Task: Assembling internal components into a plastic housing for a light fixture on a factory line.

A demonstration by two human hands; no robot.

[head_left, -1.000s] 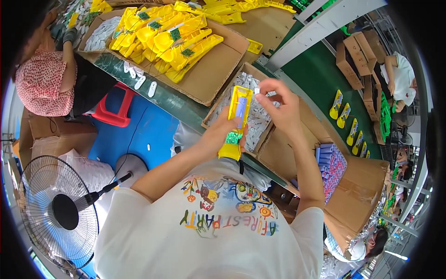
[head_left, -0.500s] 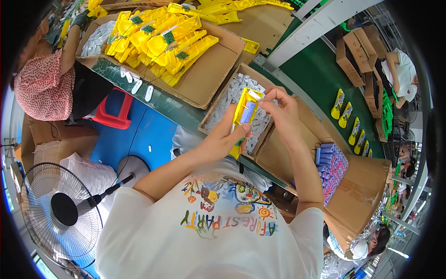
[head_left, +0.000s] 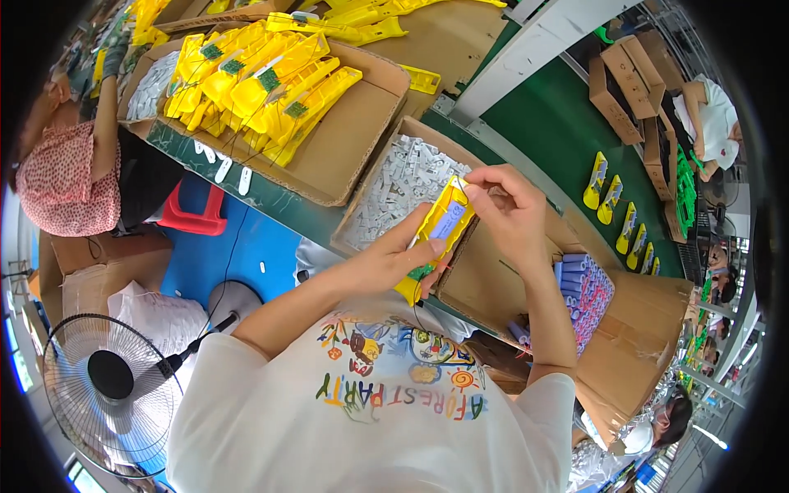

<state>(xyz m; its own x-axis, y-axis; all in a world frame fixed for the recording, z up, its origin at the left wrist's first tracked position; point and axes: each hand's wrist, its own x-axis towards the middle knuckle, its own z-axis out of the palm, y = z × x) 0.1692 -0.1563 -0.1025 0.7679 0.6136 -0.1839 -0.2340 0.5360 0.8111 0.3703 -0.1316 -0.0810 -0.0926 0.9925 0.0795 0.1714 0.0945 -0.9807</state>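
My left hand (head_left: 385, 261) is wrapped round a yellow plastic housing half (head_left: 440, 207), held tilted over the boxes. Inside the housing lies a purple cylindrical battery (head_left: 448, 222). A bit of green circuit board (head_left: 422, 272) shows by my left fingers, and a thin dark wire hangs from the lower end. At the housing's upper end, my right hand (head_left: 516, 215) pinches with thumb and fingers at a small white plastic part (head_left: 459, 184), mostly covered by the fingertips. Beneath, a cardboard box (head_left: 355, 212) holds many similar small white pieces.
A carton (head_left: 362, 156) of yellow housings with circuit boards stands at the far left. Purple batteries (head_left: 585, 287) are stacked in a box at right. Yellow assemblies (head_left: 612, 200) line the green bench. A fan (head_left: 111, 374) stands at left; a co-worker (head_left: 70, 177) sits beyond it.
The housing has shifted slightly right and down in view, with both hands. My right fingers have closed in over the white part, which showed more plainly before. The surroundings slid slightly left.
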